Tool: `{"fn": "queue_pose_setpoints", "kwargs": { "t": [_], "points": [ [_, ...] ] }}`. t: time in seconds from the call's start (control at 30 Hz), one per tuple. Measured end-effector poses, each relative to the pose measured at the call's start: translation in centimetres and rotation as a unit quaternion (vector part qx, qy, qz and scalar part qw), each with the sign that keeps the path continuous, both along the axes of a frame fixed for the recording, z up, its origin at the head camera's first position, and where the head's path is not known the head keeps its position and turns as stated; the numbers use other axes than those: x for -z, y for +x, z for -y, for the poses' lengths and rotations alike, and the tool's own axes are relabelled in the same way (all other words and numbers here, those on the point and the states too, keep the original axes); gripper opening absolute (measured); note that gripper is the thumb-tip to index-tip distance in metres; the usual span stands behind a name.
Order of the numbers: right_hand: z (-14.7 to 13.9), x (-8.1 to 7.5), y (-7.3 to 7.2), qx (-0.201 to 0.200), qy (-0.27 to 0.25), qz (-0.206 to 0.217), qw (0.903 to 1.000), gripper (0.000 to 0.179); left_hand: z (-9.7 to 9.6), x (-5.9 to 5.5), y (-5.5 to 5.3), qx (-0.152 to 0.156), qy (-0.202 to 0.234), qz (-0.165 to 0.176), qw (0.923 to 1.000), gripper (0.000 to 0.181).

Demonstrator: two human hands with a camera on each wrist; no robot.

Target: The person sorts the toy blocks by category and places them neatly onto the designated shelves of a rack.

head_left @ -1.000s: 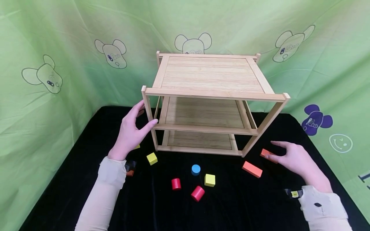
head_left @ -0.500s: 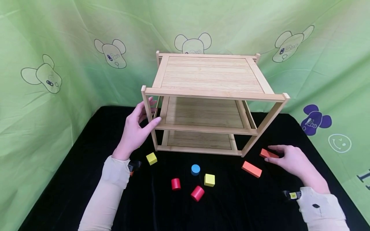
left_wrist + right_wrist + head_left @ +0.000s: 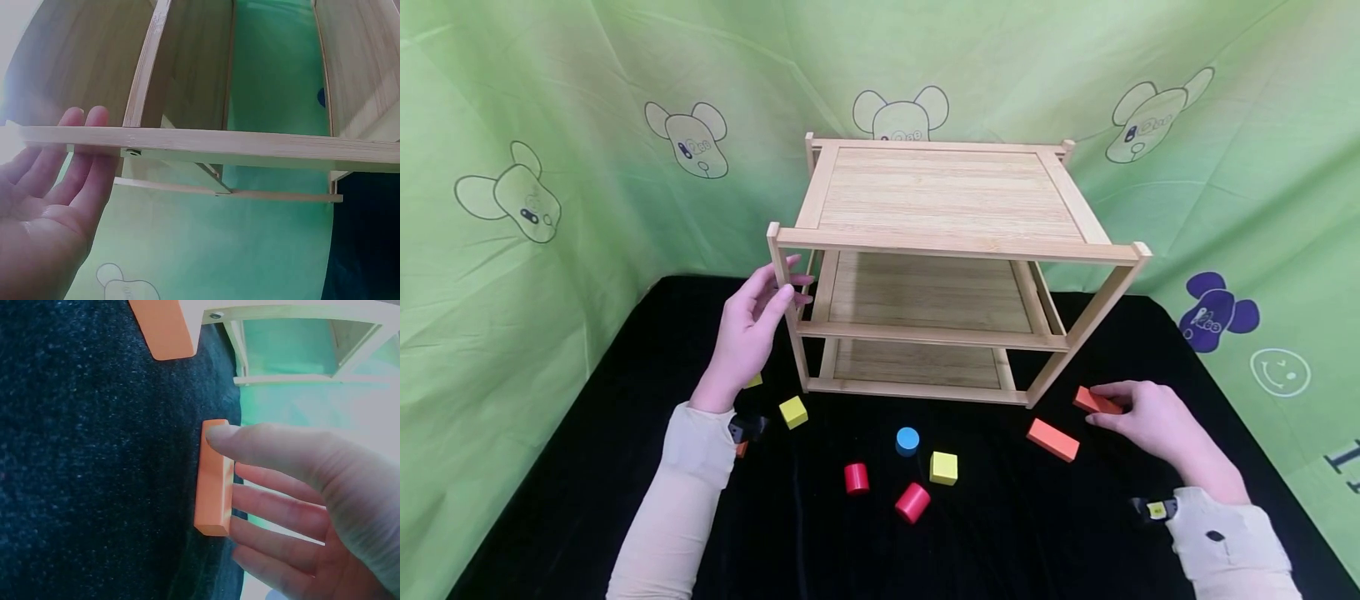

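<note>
In the head view my left hand [image 3: 739, 337] grips the front left post of a three-tier wooden shelf rack [image 3: 955, 200], thumb across the post's front. Its fingers [image 3: 87, 178] pass behind that post in the left wrist view, their tips showing past it. At the right, my right hand [image 3: 1161, 421] pinches an orange rectangular block [image 3: 1092, 400] lying on the black cloth. The right wrist view has the thumb on top of this block [image 3: 214, 487] and the other fingers along its far side. A second orange block [image 3: 1052, 440] lies just in front of it.
Before the rack lie two red cylinders [image 3: 913, 503], a blue cylinder [image 3: 907, 442] and yellow cubes [image 3: 943, 468], [image 3: 793, 412]. Part of another yellow block [image 3: 754, 381] and an orange piece [image 3: 741, 450] show by the left wrist. Green curtains [image 3: 587, 83] surround the black cloth [image 3: 985, 550].
My left hand has moved slightly right and its fingers have gone behind the post, the thumb closing onto it. My right hand has come down and closed its thumb and fingers on the farther orange block.
</note>
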State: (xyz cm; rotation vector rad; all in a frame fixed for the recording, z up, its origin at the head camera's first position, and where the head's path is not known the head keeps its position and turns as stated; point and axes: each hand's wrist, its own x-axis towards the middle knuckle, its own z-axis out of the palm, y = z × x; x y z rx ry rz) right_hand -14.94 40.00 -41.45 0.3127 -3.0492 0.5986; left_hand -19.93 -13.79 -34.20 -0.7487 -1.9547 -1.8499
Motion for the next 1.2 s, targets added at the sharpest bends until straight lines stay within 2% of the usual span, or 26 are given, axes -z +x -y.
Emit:
{"fn": "queue_pose_setpoints", "kwargs": {
  "t": [0.33, 0.53, 0.73, 1.2],
  "points": [
    [-0.2, 0.6, -0.1, -0.006, 0.008, -0.028, 0.9995, 0.042, 0.1, -0.2, -0.5, 0.001, 0.005, 0.008, 1.0, 0.035],
    [-0.6, 1.0, -0.2, -0.009, 0.015, -0.04, 0.9991, 0.038, 0.4, -0.2, -0.5, 0.006, 0.014, 0.011, 0.9998, 0.033],
    [-0.7, 1.2, -0.3, -0.007, 0.011, -0.049, 0.9987, 0.033, 0.5, -0.2, -0.4, -0.002, 0.013, 0.012, 0.9998, 0.034],
    [-0.5, 0.6, 0.2, 0.001, -0.001, -0.06, 0.9982, 0.03, 0.6, 0.0, -0.6, -0.014, 0.026, 0.018, 0.9994, 0.031]
  ]
}}
